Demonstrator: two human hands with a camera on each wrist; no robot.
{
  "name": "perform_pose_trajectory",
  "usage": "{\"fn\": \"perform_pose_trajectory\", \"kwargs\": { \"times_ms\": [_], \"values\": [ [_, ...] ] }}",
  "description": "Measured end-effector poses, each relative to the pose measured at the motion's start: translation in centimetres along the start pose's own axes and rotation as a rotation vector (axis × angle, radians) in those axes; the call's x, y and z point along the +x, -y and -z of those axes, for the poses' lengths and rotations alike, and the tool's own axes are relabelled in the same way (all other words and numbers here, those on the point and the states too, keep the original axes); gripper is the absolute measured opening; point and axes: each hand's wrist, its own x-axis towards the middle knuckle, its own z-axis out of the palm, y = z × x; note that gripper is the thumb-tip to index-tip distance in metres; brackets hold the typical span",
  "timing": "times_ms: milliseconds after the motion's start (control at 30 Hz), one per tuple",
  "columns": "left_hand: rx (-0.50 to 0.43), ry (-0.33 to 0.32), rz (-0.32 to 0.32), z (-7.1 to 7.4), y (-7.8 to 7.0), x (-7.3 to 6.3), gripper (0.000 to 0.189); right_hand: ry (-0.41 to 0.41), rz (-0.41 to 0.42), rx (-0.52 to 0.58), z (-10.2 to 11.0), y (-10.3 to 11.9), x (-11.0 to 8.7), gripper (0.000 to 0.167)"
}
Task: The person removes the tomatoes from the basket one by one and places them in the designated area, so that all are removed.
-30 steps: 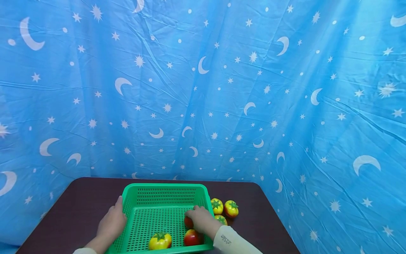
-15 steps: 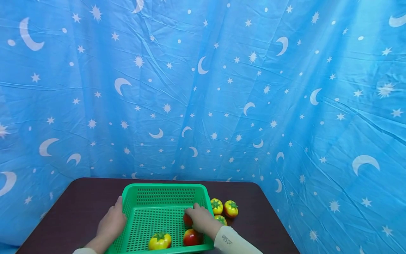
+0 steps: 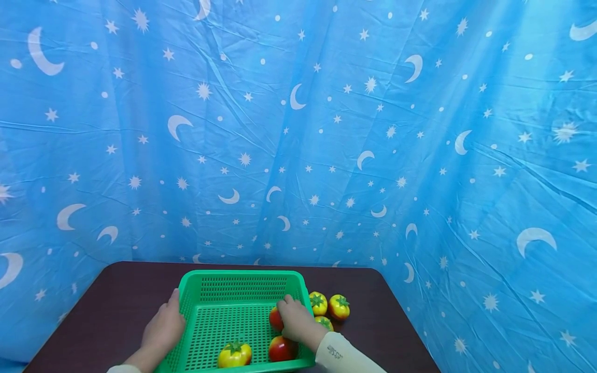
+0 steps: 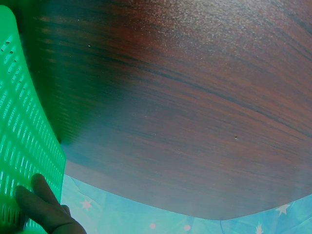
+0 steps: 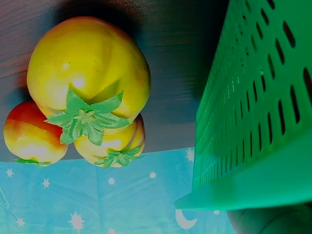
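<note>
A green plastic basket (image 3: 242, 272) stands on the table, tilted neither way. My left hand (image 3: 163, 329) grips its left rim; in the left wrist view the fingers (image 4: 40, 207) lie against the outer wall. Reaching over the right side, my right hand (image 3: 296, 322) holds a red persimmon (image 3: 275, 319) inside the basket, partly hidden by the fingers. Nearer me in the same basket lie another red persimmon (image 3: 282, 349) and a yellow persimmon (image 3: 235, 355) with green leaves upward. The right wrist view shows little of the right hand (image 5: 275, 222), beyond the basket wall (image 5: 253, 117).
Three yellow-red persimmons with green leaves sit on the table right of the basket: a far one (image 3: 318, 303), a right one (image 3: 339, 307) and a near one (image 3: 324, 324) partly behind my arm. Dark wood table (image 3: 126, 290); blue curtain (image 3: 280, 129) behind and right.
My right hand has shifted slightly toward the far side with the red persimmon, and more of that fruit shows now. My left hand and the basket have stayed in place.
</note>
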Motion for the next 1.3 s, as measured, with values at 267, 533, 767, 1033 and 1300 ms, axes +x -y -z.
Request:
{"fn": "perform_pose_trajectory", "kwargs": {
  "times_ms": [267, 533, 767, 1033, 1300],
  "values": [
    [0.006, 0.008, -0.006, 0.0, 0.0, 0.0, 0.071, 0.001, 0.005, 0.019, 0.3, 0.1, -0.2, 0.056],
    [0.009, -0.008, -0.011, 0.0, 0.0, 0.0, 0.071, -0.033, 0.033, -0.053, 0.6, 0.2, -0.4, 0.058],
    [0.008, -0.017, -0.018, -0.1, 0.0, -0.1, 0.071, -0.046, 0.027, -0.054, 1.3, 0.4, -0.7, 0.058],
    [0.008, -0.001, -0.014, 0.0, 0.1, -0.1, 0.072, -0.072, 0.022, 0.047, 1.6, 0.0, -0.8, 0.061],
    [0.009, -0.010, -0.019, 0.0, 0.2, -0.1, 0.072, -0.129, 0.041, 0.098, 1.7, -0.7, -1.1, 0.065]
  ]
}}
